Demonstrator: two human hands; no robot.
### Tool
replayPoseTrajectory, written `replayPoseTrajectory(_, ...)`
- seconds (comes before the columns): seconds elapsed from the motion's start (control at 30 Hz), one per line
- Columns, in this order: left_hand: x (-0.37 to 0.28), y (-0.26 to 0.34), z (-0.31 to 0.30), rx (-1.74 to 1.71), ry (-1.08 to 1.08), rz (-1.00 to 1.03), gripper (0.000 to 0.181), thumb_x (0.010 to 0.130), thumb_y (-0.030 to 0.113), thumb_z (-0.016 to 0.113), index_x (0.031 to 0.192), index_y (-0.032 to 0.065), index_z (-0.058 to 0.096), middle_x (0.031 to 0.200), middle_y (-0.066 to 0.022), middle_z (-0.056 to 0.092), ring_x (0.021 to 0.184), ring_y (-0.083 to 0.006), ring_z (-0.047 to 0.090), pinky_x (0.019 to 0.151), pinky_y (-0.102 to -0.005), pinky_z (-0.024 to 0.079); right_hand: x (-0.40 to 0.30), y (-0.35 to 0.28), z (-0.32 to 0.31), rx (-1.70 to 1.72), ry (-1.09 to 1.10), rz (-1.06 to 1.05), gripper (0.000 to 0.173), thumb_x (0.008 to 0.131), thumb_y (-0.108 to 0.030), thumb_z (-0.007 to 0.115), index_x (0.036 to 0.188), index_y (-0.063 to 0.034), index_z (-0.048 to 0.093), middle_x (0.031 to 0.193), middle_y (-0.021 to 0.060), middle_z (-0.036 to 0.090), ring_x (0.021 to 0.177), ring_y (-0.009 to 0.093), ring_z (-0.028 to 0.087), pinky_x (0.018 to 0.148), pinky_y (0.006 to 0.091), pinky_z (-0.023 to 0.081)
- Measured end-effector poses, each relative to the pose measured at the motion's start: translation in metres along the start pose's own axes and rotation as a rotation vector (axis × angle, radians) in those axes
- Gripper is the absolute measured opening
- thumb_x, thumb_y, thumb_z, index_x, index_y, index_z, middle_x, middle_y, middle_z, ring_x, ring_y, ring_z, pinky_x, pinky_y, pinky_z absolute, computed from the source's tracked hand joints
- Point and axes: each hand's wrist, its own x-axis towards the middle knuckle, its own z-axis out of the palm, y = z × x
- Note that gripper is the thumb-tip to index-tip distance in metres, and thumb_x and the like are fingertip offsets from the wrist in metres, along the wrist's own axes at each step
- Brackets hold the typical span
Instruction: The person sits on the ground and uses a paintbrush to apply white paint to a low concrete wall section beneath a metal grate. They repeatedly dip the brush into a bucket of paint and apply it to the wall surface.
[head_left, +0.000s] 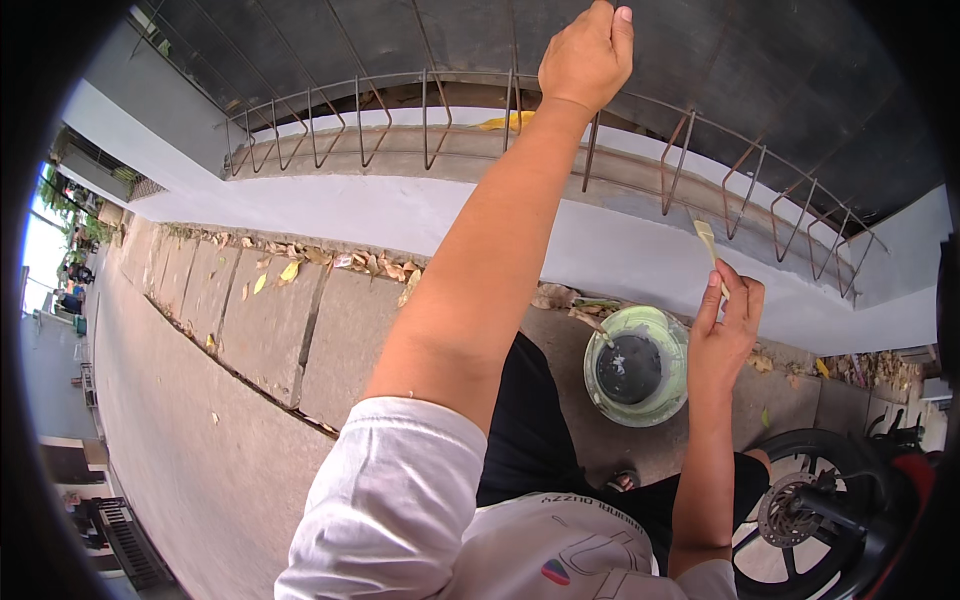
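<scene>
My left hand (589, 60) is raised at the top of the view, its fingers closed around a thin vertical bar of the metal grille (360, 120). Lower on the right, my right hand (726, 319) pinches the handle of a small flat paintbrush (706, 234) between thumb and fingers. The brush head is at the edge of the grey ledge (626, 204) under the grille; whether its bristles touch cannot be told. A round pale green bucket (679, 367) with dark grey paint (628, 367) inside stands on the pavement left of my right forearm.
A white low wall (360, 202) runs below the ledge, with dry leaves (375, 264) along its foot. Dark panels (712, 52) rise behind the grille. A motorcycle wheel (795, 510) stands close at lower right. Concrete paving slabs (262, 322) stretch left beside the road.
</scene>
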Motion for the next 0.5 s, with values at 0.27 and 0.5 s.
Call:
replayPoseTrajectory(0.27,-0.001,0.0,-0.003,-0.024,-0.009,0.006,0.031,0.108,0.031,0.044,0.095,0.0037,0.051,0.092,-0.0277,0.065,0.087,-0.0508,0.063,0.074,-0.0595,0.05,-0.004,-0.029,0.019,0.155,-0.086,0.003,0.018,0.099,-0.009,0.066,0.115,-0.0026,0.069,0.102,0.014,0.059,0.088,0.031,0.063,0.075,0.041,0.052)
replayPoseTrajectory(0.5,0.0,-0.003,0.001,-0.005,0.005,0.018,0.032,0.108,0.032,0.043,0.095,0.0038,0.051,0.091,-0.0283,0.065,0.088,-0.0507,0.062,0.076,-0.0594,0.049,0.0,-0.013,0.014,0.064,-0.054,-0.027,0.018,0.098,-0.009,0.066,0.115,-0.0027,0.07,0.1,0.0135,0.058,0.087,0.031,0.061,0.075,0.0414,0.051)
